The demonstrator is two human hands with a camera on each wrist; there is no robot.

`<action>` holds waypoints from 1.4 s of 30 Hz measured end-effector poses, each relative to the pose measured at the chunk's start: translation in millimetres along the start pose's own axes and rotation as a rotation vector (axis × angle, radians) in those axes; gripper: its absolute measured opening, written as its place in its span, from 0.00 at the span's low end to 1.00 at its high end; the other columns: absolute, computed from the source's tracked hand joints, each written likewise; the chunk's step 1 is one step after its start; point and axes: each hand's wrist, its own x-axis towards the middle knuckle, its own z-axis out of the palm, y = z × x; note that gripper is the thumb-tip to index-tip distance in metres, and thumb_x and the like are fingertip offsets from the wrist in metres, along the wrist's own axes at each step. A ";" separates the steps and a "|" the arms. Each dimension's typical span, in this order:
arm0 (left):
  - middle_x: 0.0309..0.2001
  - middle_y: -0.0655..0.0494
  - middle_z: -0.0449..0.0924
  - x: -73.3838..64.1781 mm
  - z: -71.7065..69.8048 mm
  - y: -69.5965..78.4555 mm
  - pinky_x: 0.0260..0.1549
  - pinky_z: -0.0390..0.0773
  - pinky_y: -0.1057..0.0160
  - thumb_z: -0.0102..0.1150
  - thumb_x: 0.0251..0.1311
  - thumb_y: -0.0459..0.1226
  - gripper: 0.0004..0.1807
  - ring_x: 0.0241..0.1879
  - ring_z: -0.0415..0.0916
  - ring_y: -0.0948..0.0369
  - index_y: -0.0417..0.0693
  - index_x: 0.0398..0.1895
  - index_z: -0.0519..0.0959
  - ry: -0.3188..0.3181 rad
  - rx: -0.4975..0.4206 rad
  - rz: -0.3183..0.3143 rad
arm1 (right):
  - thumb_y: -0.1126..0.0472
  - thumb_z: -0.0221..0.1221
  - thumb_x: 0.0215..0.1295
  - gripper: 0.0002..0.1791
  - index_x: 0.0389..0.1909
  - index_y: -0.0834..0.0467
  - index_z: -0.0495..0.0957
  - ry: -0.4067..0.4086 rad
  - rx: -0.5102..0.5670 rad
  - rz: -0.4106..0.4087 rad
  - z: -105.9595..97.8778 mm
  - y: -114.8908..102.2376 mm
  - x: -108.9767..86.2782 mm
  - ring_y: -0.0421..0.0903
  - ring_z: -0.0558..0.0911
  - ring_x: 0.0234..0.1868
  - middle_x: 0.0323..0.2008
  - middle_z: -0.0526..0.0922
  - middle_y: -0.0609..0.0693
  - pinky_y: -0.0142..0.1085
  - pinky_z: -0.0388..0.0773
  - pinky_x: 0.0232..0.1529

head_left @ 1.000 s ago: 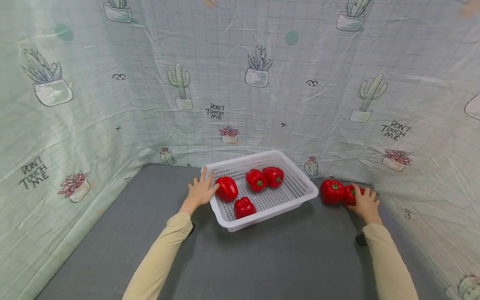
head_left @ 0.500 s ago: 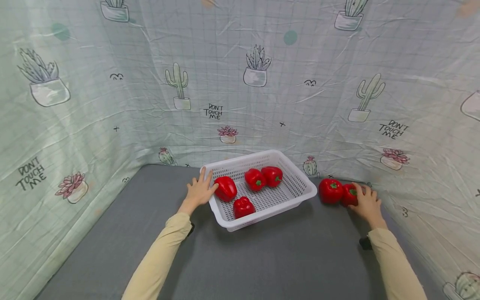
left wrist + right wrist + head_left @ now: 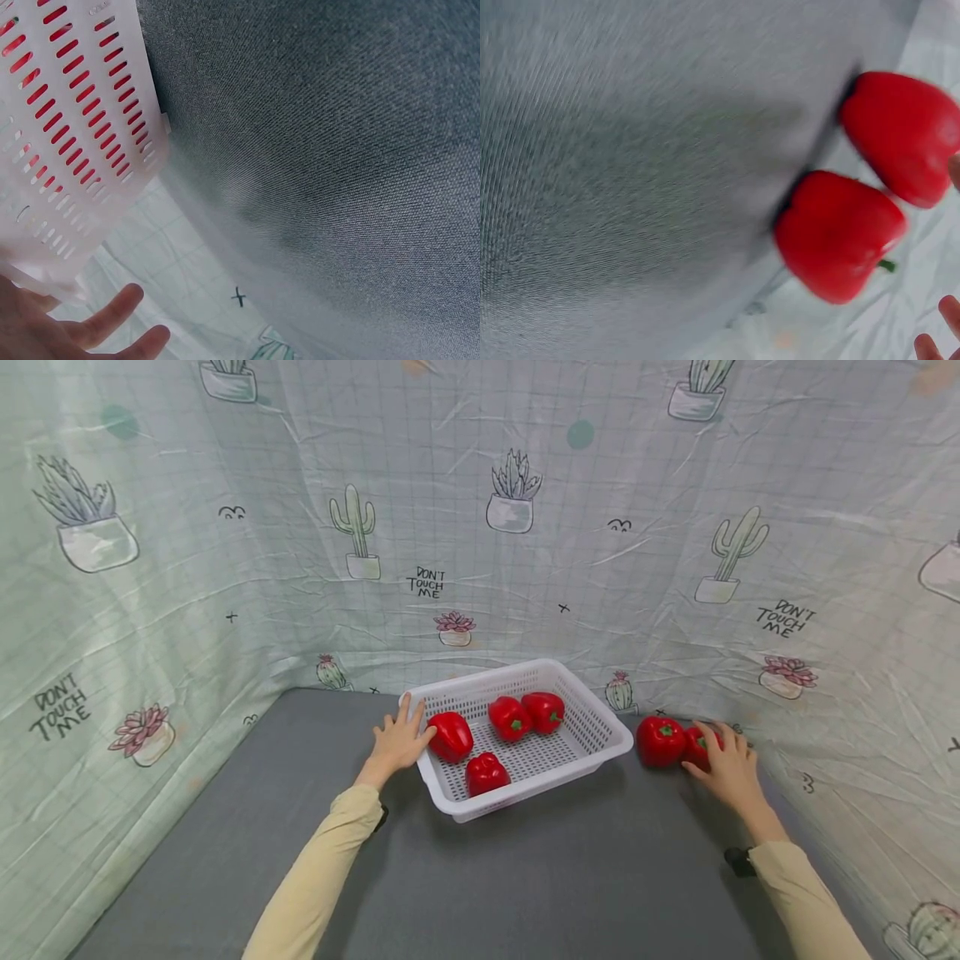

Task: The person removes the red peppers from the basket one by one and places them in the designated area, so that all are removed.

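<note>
My left hand rests at the left rim of a white perforated plastic basket, fingers spread and fairly straight. Its thumb reaches over the rim beside a red bell pepper. Three more red bell peppers lie inside: one at the front and a touching pair behind. Right of the basket, two red bell peppers stand side by side on the grey table, stems up. My right hand is at the farther right pepper, partly covering it. In the right wrist view its loosely extended fingertips show apart from the peppers.
The grey tabletop stretches in front of the basket. A pale curtain printed with cacti hangs behind and along both sides, its lower edge close behind the basket and the right-hand peppers.
My right hand's fingers have loosened and shifted over the far right pepper, while that forearm has swung to the right. The left hand and basket keep their place; the view has turned slightly.
</note>
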 end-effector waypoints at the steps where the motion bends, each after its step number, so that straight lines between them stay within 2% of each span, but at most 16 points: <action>1: 0.70 0.43 0.38 0.1 0.2 -0.2 0.53 0.50 0.30 0.37 0.62 0.54 0.36 0.60 0.51 0.31 0.46 0.68 0.50 0.001 -0.001 0.001 | 0.60 0.67 0.44 0.39 0.58 0.61 0.60 0.014 0.000 -0.011 -1.7 -3.8 0.1 0.69 0.59 0.51 0.56 0.58 0.69 0.60 0.56 0.39; 10: 0.70 0.42 0.38 1.7 1.0 -0.9 0.53 0.50 0.29 0.37 0.62 0.54 0.36 0.60 0.51 0.30 0.46 0.69 0.49 0.000 0.008 0.002 | 0.61 0.65 0.44 0.34 0.54 0.62 0.64 0.114 0.031 -0.116 -16.0 -44.4 0.8 0.66 0.63 0.48 0.53 0.64 0.67 0.60 0.58 0.40; 16: 0.71 0.43 0.37 1.8 1.0 -0.8 0.53 0.50 0.30 0.37 0.62 0.54 0.36 0.60 0.50 0.30 0.47 0.69 0.49 -0.004 0.014 0.003 | 0.62 0.67 0.41 0.35 0.54 0.63 0.65 0.128 0.098 -0.191 -17.9 -69.5 1.4 0.64 0.65 0.48 0.52 0.67 0.66 0.61 0.59 0.43; 25: 0.70 0.42 0.37 1.5 0.2 -0.6 0.53 0.49 0.30 0.37 0.62 0.54 0.36 0.60 0.50 0.31 0.46 0.69 0.49 -0.009 0.007 0.004 | 0.60 0.66 0.43 0.35 0.56 0.63 0.66 0.063 0.133 -0.282 -17.8 -105.6 2.6 0.59 0.67 0.51 0.53 0.69 0.61 0.53 0.63 0.42; 34: 0.71 0.43 0.38 0.9 0.4 0.2 0.53 0.49 0.30 0.37 0.62 0.54 0.35 0.60 0.51 0.31 0.47 0.69 0.50 -0.009 -0.011 0.002 | 0.56 0.66 0.46 0.36 0.57 0.61 0.65 -0.012 0.148 -0.381 -13.2 -145.0 6.0 0.54 0.68 0.49 0.54 0.70 0.59 0.46 0.63 0.42; 38: 0.71 0.43 0.38 0.6 -0.4 0.4 0.53 0.48 0.30 0.37 0.62 0.54 0.36 0.60 0.50 0.31 0.47 0.69 0.50 -0.011 -0.010 0.000 | 0.54 0.65 0.47 0.35 0.58 0.60 0.66 -0.026 0.157 -0.417 -12.0 -160.4 9.8 0.54 0.68 0.51 0.54 0.71 0.59 0.47 0.63 0.44; 42: 0.71 0.43 0.38 -0.3 -1.7 1.1 0.53 0.48 0.30 0.37 0.61 0.54 0.36 0.60 0.50 0.31 0.46 0.69 0.49 -0.016 -0.010 -0.002 | 0.53 0.64 0.48 0.34 0.58 0.58 0.66 -0.052 0.186 -0.444 -8.1 -175.9 15.0 0.53 0.68 0.52 0.54 0.71 0.57 0.52 0.63 0.48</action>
